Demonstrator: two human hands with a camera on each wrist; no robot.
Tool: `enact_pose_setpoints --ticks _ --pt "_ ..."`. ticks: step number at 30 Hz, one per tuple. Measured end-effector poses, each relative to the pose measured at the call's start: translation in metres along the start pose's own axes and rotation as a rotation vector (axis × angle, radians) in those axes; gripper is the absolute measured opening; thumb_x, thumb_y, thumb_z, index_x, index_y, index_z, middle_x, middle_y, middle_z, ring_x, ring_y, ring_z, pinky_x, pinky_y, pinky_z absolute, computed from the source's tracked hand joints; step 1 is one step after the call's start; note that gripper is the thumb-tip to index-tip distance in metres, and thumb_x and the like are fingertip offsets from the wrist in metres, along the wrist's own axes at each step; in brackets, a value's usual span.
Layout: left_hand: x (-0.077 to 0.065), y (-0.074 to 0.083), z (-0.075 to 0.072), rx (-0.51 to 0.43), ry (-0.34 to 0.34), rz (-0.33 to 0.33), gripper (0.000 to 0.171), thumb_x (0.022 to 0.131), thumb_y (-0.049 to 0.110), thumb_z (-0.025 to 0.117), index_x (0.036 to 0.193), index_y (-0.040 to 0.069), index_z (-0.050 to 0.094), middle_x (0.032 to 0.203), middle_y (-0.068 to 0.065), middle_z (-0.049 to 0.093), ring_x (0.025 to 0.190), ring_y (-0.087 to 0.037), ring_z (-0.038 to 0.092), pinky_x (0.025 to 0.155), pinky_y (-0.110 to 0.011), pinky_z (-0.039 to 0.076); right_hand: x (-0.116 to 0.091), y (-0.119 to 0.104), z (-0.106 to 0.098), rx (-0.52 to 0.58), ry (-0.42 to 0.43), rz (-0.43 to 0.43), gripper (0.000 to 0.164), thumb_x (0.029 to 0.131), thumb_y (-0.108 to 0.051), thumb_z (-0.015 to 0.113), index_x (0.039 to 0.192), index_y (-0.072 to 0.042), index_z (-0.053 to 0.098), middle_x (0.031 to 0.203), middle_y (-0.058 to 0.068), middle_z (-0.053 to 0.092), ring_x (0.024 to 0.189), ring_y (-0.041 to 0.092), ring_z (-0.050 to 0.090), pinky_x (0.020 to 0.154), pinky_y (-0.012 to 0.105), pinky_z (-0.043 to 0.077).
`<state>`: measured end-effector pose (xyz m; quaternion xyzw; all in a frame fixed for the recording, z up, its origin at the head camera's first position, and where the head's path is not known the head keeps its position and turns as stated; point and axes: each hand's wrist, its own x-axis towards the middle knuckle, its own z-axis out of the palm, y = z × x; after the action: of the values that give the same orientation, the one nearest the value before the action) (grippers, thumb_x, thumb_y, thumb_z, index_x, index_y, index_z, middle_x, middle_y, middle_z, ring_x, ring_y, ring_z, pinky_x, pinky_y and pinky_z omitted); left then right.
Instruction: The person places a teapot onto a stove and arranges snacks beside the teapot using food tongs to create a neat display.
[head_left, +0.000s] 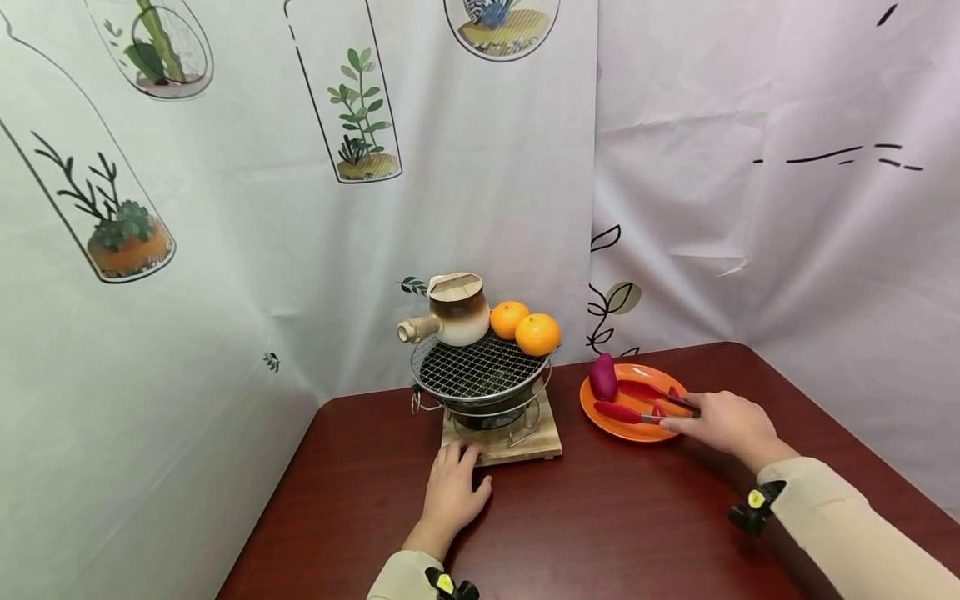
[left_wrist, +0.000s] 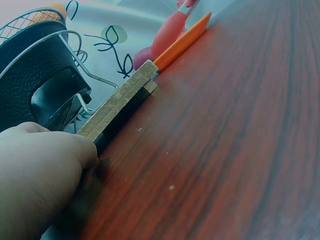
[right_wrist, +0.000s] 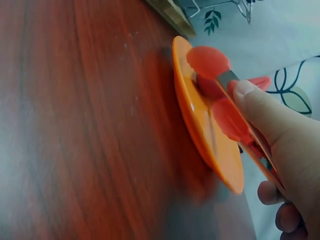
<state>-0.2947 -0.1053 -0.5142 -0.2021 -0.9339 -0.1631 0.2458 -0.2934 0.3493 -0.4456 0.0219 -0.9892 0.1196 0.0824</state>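
Observation:
My right hand [head_left: 723, 423] holds a pair of red-tipped metal tongs [head_left: 618, 412] over an orange plate [head_left: 637, 435]. The arms of the tongs are spread apart, their tips next to a purple oblong vegetable [head_left: 603, 378] at the plate's left side. In the right wrist view, the thumb lies along one arm of the tongs [right_wrist: 227, 120] and the fingers curl under the other. With fingers extended, my left hand [head_left: 450, 492] touches the near left edge of a wooden board [head_left: 551, 427]; its fingertips are hidden in the left wrist view.
On the board stands a round black tabletop grill [head_left: 480, 371] with a wire mesh and wire stand. A side-handled clay pot [head_left: 461, 325] and two oranges [head_left: 537, 335] sit on the mesh. A printed curtain [head_left: 480, 208] hangs behind the dark red table [head_left: 600, 517].

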Motion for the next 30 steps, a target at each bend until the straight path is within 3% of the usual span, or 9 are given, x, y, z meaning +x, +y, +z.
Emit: enact_pose_setpoints --ticks 9,15,19,30 --pt "-0.001 0.0 0.001 0.006 0.003 -0.005 0.037 0.082 0.024 0.077 0.117 0.016 0.067 0.122 -0.011 0.056 0.117 -0.034 0.051 0.101 -0.053 0.043 0.014 -0.019 -0.003 0.006 -0.023 0.046 0.112 0.075 -0.089 0.053 0.14 0.003 0.056 0.122 0.035 0.062 0.095 0.044 0.064 0.065 0.053 0.055" --pt "-0.001 0.001 0.002 0.005 0.003 -0.006 0.036 0.082 0.024 0.076 0.116 0.015 0.067 0.122 -0.012 0.056 0.118 -0.034 0.051 0.101 -0.053 0.043 0.02 -0.028 -0.005 0.002 -0.002 0.041 0.099 0.079 -0.081 0.06 0.136 0.0 0.061 0.11 0.031 0.067 0.082 0.037 0.064 0.059 0.049 0.053" --pt "0.0 0.001 0.003 0.01 0.002 0.002 0.037 0.082 0.025 0.076 0.117 0.016 0.067 0.123 -0.011 0.056 0.118 -0.034 0.051 0.101 -0.053 0.043 0.02 -0.029 -0.004 -0.03 0.002 0.017 0.09 0.082 -0.076 0.062 0.138 -0.004 0.061 0.113 0.032 0.066 0.084 0.039 0.065 0.062 0.053 0.054" --pt "-0.001 0.0 0.001 0.009 0.012 0.007 0.037 0.081 0.025 0.076 0.116 0.016 0.067 0.122 -0.012 0.056 0.117 -0.034 0.051 0.1 -0.053 0.043 0.021 -0.024 -0.011 -0.017 0.043 0.012 0.09 0.08 -0.078 0.061 0.14 -0.01 0.061 0.121 0.034 0.063 0.091 0.045 0.064 0.06 0.053 0.052"
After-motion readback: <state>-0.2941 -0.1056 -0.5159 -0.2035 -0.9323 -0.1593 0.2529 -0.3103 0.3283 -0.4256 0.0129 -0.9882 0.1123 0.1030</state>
